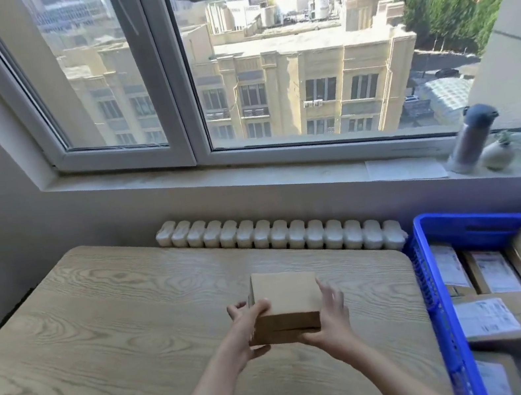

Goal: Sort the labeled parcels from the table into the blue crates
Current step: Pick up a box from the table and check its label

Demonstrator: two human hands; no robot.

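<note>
A plain brown cardboard parcel (284, 292) is over the middle of the wooden table (101, 329), no label showing on its top face. My left hand (250, 324) grips its left side, thumb on top and fingers underneath. My right hand (330, 317) holds its right side, fingers partly spread along the edge. A blue crate (435, 298) stands off the table's right edge, holding several labeled parcels (489, 317).
A white radiator (279, 235) runs behind the table under the window sill. On the sill at the right stand a grey bottle (471, 139) and a small round pot (497, 155). A white wall borders the table on the left.
</note>
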